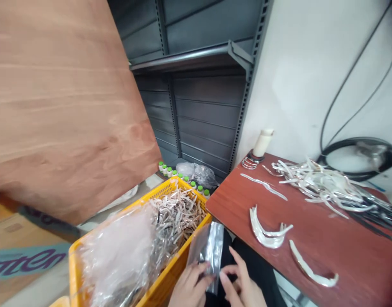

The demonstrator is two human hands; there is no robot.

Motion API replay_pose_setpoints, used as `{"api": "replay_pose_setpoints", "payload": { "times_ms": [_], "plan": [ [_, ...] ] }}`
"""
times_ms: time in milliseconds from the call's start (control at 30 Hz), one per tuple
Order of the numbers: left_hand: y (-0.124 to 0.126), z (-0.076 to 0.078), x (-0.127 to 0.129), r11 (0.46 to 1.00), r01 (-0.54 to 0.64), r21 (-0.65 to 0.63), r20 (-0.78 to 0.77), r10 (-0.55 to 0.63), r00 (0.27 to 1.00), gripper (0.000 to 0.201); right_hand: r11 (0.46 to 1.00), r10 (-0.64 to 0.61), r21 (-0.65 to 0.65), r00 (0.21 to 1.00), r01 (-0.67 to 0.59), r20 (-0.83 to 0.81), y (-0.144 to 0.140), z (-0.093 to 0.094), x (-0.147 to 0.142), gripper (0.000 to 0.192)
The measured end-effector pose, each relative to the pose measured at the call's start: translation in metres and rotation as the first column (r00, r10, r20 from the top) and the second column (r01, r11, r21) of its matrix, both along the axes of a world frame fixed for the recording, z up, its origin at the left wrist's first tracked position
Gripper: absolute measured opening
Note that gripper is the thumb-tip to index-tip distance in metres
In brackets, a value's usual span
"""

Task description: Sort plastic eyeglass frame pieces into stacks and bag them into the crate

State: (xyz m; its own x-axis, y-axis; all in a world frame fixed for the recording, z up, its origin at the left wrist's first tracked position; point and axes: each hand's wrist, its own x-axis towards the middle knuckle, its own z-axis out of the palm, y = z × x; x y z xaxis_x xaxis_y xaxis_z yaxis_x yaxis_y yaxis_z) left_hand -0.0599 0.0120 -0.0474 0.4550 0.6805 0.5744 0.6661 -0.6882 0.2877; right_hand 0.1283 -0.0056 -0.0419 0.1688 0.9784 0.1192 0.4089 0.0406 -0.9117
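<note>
Closely, the left hand (191, 285) bends its fingers over the lower part of a clear plastic bag (215, 239), though whether they pinch it or merely press it I cannot tell. On the bag's other edge, the right hand (242, 285) brings its thumb and a bent finger together while another finger points up; whether that edge is caught between them is also unclear. The bag lies over dark trousers (258, 261), between a yellow crate (170, 270) and a reddish-brown table (240, 202). Inside the crate, plastic film (119, 251) covers the near-left part, and a heap of pale, shiny strips (179, 213) fills the far side. On the table lie a curved bundle (268, 241), a single curved length (306, 268), a wavy strip (266, 184) and a tangled pile (330, 183), with a cream cylinder (262, 143) at the far corner. Beyond the crate stand green-capped bottles (193, 185) below dark grey shelving (208, 102), with a wooden board (64, 98) to the left
</note>
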Motion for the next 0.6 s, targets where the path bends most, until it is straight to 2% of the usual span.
{"api": "replay_pose_setpoints", "payload": {
  "times_ms": [67, 133, 167, 233, 267, 333, 400, 467, 600],
  "plan": [
    [-0.005, -0.011, 0.011, 0.985, 0.001, -0.173, 0.144, 0.024, 0.989, 0.045, 1.0, -0.014, 0.014, 0.999, 0.013, 0.049, -0.001, -0.008, 0.005, 0.065],
    [-0.003, -0.012, 0.018, 0.917, -0.037, -0.397, 0.343, 0.185, 0.921, 0.049, 0.999, -0.028, 0.034, 0.997, 0.026, 0.077, -0.001, -0.01, 0.01, 0.063],
    [0.0, -0.009, 0.02, 0.861, -0.048, -0.507, 0.404, 0.286, 0.869, 0.048, 0.999, -0.028, 0.042, 0.996, 0.024, 0.082, -0.001, -0.01, 0.012, 0.062],
    [0.01, 0.004, 0.027, 0.733, -0.042, -0.679, 0.414, 0.429, 0.803, 0.041, 0.998, 0.035, 0.04, 0.995, -0.038, 0.089, 0.0, -0.006, 0.013, 0.057],
    [0.015, 0.012, 0.031, 0.682, -0.024, -0.731, 0.385, 0.442, 0.81, 0.037, 0.996, 0.079, 0.037, 0.993, -0.083, 0.092, 0.001, -0.003, 0.013, 0.054],
    [0.025, 0.029, 0.036, 0.624, 0.026, -0.781, 0.336, 0.384, 0.86, 0.034, 0.99, 0.133, 0.04, 0.986, -0.138, 0.099, 0.002, 0.002, 0.011, 0.048],
    [0.029, 0.041, 0.039, 0.602, 0.072, -0.796, 0.316, 0.311, 0.896, 0.034, 0.991, 0.11, 0.066, 0.99, -0.117, 0.092, 0.002, 0.007, 0.007, 0.045],
    [0.029, 0.046, 0.038, 0.605, 0.07, -0.793, 0.289, 0.273, 0.918, 0.033, 0.993, 0.05, 0.106, 0.996, -0.057, 0.072, 0.001, 0.012, 0.005, 0.042],
    [0.019, 0.039, 0.033, 0.701, -0.096, -0.707, 0.165, 0.295, 0.941, 0.03, 0.99, -0.026, 0.137, 0.999, 0.019, 0.045, 0.003, 0.027, 0.005, 0.036]
  ]
}}
